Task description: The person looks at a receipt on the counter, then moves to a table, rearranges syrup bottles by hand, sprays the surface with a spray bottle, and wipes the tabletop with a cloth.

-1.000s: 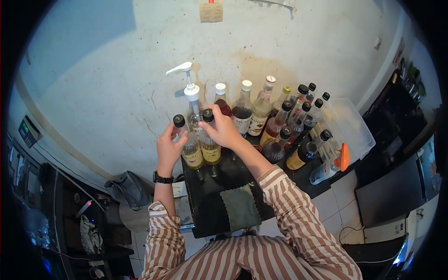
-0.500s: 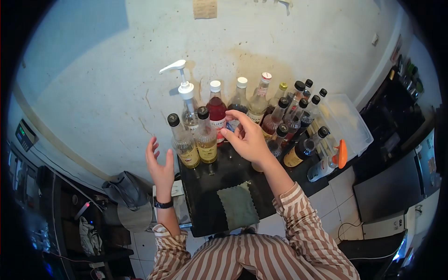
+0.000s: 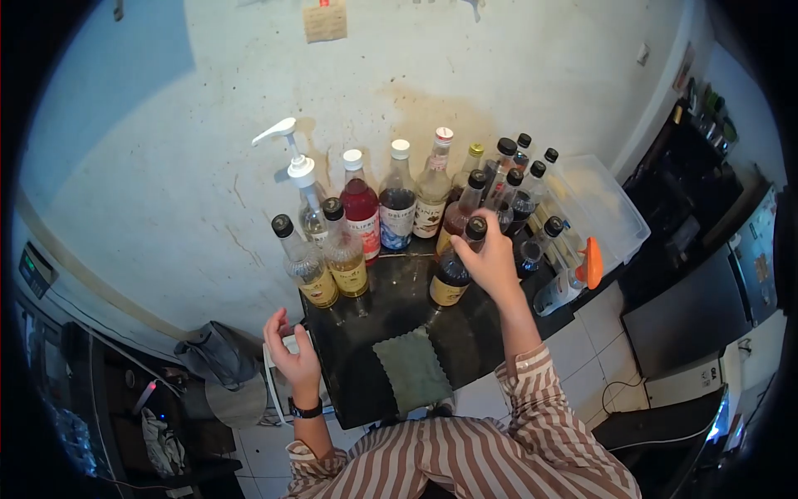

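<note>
My right hand [image 3: 492, 259] is wrapped round the neck of a dark bottle [image 3: 450, 285] with a black cap and yellow label, upright over the black table [image 3: 349, 366]. My left hand [image 3: 293, 358] hangs empty beside the table's left edge, fingers apart. Two black-capped bottles with yellow labels, one [image 3: 317, 285] at the left and one [image 3: 348, 268] beside it, stand close together. Behind them is a bottle with a white pump [image 3: 301, 170]. A red bottle [image 3: 361, 212], a dark bottle with a white cap [image 3: 398, 208] and a clear-necked bottle [image 3: 431, 195] stand along the wall.
Several black-capped bottles [image 3: 532, 195] crowd the table's right part. A spray bottle with an orange trigger [image 3: 592, 263] stands near a clear plastic box [image 3: 628, 218]. A green cloth [image 3: 413, 371] lies at the front. A grey bag [image 3: 218, 356] is at the left.
My right hand has left the two left bottles, moved right and taken hold of the dark bottle. My left hand has let go and dropped back towards me. The view has shifted.
</note>
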### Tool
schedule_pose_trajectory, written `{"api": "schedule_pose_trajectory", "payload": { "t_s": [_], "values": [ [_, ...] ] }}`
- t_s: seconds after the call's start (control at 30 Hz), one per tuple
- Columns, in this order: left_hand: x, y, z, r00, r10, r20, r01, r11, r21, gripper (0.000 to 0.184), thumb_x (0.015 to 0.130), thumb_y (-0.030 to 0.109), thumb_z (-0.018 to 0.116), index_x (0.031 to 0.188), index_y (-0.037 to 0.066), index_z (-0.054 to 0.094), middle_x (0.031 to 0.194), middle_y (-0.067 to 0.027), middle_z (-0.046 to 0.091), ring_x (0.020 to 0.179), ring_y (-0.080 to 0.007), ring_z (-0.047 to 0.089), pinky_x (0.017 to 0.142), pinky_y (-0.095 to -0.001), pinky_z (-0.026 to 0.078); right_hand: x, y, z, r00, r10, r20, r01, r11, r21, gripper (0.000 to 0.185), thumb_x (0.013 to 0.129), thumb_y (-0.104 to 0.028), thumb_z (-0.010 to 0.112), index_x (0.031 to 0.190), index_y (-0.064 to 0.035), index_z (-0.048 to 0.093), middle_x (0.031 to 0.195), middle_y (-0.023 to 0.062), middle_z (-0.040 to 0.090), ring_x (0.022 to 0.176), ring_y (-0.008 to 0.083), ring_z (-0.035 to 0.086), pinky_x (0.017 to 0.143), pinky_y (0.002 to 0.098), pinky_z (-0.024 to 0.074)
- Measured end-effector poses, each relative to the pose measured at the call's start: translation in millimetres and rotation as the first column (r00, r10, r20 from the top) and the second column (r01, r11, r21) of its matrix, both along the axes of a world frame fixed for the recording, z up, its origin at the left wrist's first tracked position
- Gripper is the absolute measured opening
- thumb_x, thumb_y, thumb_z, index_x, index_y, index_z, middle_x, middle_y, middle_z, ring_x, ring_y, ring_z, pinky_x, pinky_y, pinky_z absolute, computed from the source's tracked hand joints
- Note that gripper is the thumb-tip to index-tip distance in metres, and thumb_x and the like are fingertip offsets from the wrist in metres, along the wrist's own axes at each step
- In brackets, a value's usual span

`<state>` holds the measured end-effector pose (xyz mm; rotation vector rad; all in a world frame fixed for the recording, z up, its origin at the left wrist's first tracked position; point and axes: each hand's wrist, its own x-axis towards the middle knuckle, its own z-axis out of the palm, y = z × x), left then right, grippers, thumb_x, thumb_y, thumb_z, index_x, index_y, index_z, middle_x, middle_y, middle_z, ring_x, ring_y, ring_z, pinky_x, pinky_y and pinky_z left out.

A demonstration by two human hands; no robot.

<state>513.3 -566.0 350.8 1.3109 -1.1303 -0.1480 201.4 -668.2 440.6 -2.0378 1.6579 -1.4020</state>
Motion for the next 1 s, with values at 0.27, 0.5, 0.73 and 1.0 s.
{"api": "schedule_pose_trajectory", "payload": {
  "t_s": [0.27,0.5,0.73,1.0],
  "values": [
    [-16.3,26.7,-17.3,0.991,-0.108,0.075,0.094,0.981,0.167,0.031,0.089,0.004,0.053,0.12,0.0,0.053,0.116,-0.0103,0.055,0.101,-0.0194,0.054,0.087,-0.0318,0.044,51.6,17.7,-3.6,0.992,0.004,0.124,0.017,0.985,-0.17,0.044,0.081,-0.019,0.07,0.114,0.0009,0.049,0.082,0.0235,0.064,0.077,0.039,0.065,0.065,0.0408,0.0516],
    [-30.5,42.7,-13.9,0.977,-0.188,0.098,0.161,0.959,0.234,0.026,0.088,0.006,0.054,0.113,-0.001,0.057,0.109,-0.0112,0.057,0.097,-0.0211,0.055,0.085,-0.0318,0.044,91.2,8.0,18.2,0.97,0.182,0.162,-0.15,0.97,-0.193,0.04,0.084,-0.019,0.066,0.114,-0.0024,0.045,0.084,0.0209,0.063,0.076,0.0402,0.063,0.063,0.045,0.0498],
    [-40.1,51.9,-19.5,0.948,-0.314,0.05,0.284,0.905,0.316,0.021,0.085,0.004,0.057,0.105,-0.001,0.061,0.103,-0.0145,0.061,0.096,-0.0268,0.058,0.084,-0.0338,0.045,48.7,36.4,12.0,0.974,0.097,0.204,-0.093,0.995,-0.027,0.038,0.084,-0.021,0.068,0.111,-0.0042,0.048,0.078,0.0189,0.064,0.072,0.0403,0.064,0.062,0.0436,0.0513],
    [-94.7,-24.4,0.8,0.842,-0.533,0.079,0.496,0.824,0.275,0.029,0.083,0.003,0.059,0.112,0.0,0.059,0.105,-0.0151,0.06,0.095,-0.0267,0.059,0.084,-0.0332,0.048,-52.2,102.9,-11.1,0.942,-0.213,0.258,0.217,0.976,0.014,0.033,0.083,-0.013,0.071,0.107,-0.002,0.051,0.08,0.0101,0.067,0.07,0.0186,0.068,0.064,0.0283,0.0515]
  ]
}}
